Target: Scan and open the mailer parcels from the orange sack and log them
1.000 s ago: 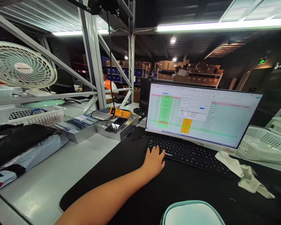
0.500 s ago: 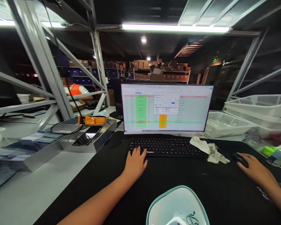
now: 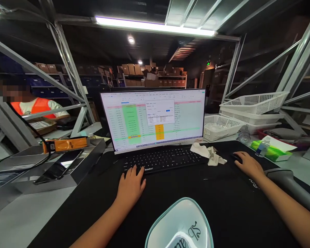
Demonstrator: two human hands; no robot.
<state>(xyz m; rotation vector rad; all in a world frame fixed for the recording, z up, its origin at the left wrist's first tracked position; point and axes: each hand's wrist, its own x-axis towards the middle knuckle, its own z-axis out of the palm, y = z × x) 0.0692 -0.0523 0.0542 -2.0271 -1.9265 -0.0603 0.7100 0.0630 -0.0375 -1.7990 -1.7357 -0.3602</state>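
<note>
My left hand [image 3: 131, 184] rests at the lower left edge of the black keyboard [image 3: 167, 159], its fingers spread over the keys. My right hand [image 3: 249, 166] lies over a black computer mouse [image 3: 237, 158], most of it hidden under the fingers. Behind the keyboard stands a monitor [image 3: 188, 120] with a spreadsheet and a small dialog window. A crumpled white cloth [image 3: 214, 156] lies between keyboard and mouse. Near me on the black desk mat [image 3: 170, 186] is a pale, teal-rimmed object [image 3: 177, 220] with dark lettering.
White plastic baskets [image 3: 253, 115] stack at the right, near a green tissue pack [image 3: 272, 150] and a grey handheld scanner [image 3: 281, 177]. At left, a phone [image 3: 59, 167] and an orange pack [image 3: 67, 143] lie on grey boxes. A person in an orange vest [image 3: 41, 106] is beyond the frame.
The view has turned to the right, so the scene shifts left and more of the scanner and tissue pack shows. Both hands keep their places on keyboard and mouse.
</note>
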